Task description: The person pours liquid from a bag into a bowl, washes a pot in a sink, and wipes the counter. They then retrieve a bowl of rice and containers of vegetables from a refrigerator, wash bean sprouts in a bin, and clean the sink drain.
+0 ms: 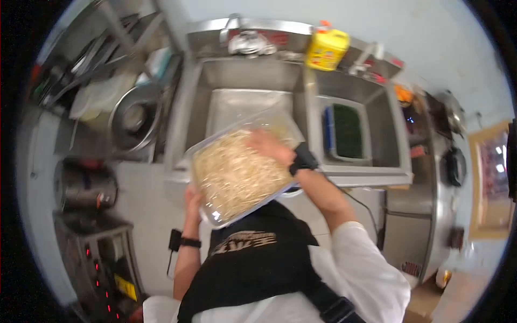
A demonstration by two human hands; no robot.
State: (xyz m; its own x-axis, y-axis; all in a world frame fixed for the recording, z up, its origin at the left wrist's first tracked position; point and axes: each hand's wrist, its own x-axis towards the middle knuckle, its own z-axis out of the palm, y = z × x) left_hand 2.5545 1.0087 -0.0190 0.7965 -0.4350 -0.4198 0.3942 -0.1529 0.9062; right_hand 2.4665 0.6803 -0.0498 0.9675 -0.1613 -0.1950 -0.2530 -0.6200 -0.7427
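Note:
A clear plastic tub (210, 218) is held tilted over the front edge of the left sink basin. Pale thin strands (237, 175), which look like bean sprouts, fill much of it under a glossy wet surface. My left hand (193, 202) grips the tub's left side, its fingers partly hidden by the wall. Inside the tub, my right hand (272, 146) lies over the strands near the far side with its fingers stretched out. Motion blurs those fingertips somewhat.
Behind the tub is a steel sink basin (250, 99). The right basin holds a tub of dark green stuff (346, 132). A yellow jug (327, 49) stands on the back ledge near the taps. At left are a metal bowl (134, 117) and a steel pot (86, 184).

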